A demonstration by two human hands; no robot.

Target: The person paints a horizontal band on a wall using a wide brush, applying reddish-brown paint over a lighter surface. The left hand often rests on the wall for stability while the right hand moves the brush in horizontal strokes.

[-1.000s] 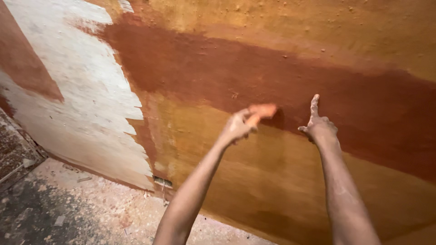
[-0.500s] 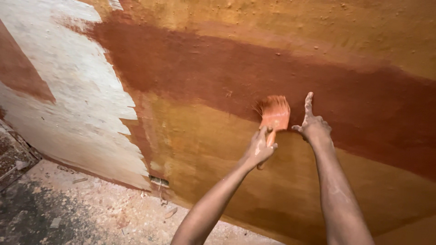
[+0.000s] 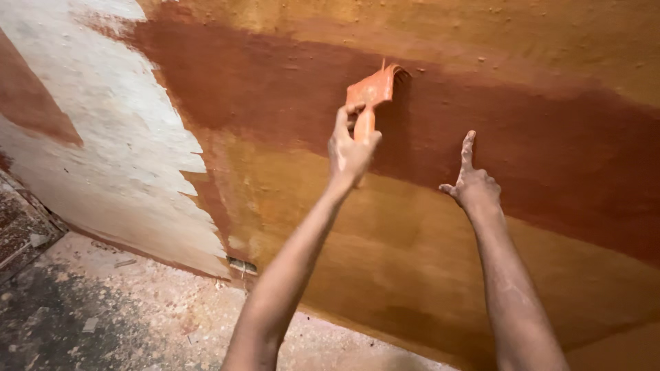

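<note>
My left hand is shut on the handle of a wide orange-stained paintbrush. Its bristles press against the dark red-brown band of the wall, bent to the right. My right hand is to the right of the brush and holds nothing. Its index finger points up and rests on the same band, with the other fingers loosely curled. Below the band the wall is ochre yellow.
A white unpainted patch with a jagged edge covers the wall's left part. A dusty, speckled floor lies below. A small pale piece of debris lies at the wall's base. Dark rubble sits at far left.
My left hand has turned the brush upright and swept it up along the red-brown band. My right hand has stayed on the wall with its index finger raised.
</note>
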